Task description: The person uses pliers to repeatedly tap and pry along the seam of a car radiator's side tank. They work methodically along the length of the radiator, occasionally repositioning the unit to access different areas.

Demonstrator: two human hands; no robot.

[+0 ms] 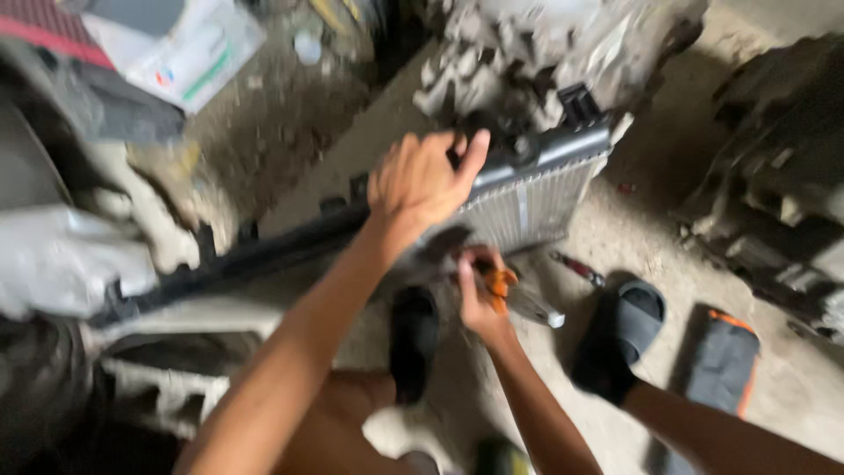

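On the concrete floor between my feet lies a car radiator, its black top tank running from the left edge up toward the centre and its silver finned core facing me at the right end. My left hand is wrapped over that top tank near the right end, fingers curled round the black plastic edge and clamped on it. My right hand sits just below the core's lower edge, closed round a pair of orange-handled pliers whose metal nose points right and down; what the nose bites on I cannot tell, since the view is blurred there.

As for progress, I judge the radiator already out of any vehicle and laid flat for bench work, with a fitting at its lower edge under the pliers and not yet free; nothing detached lies beside it that I can make out.

Further out: a black slide sandal under the radiator and another to the right, a small red-handled tool on the concrete between core and right sandal, a dark pouch with orange trim, a grey engine casting beyond the tank, and white bags upper left.
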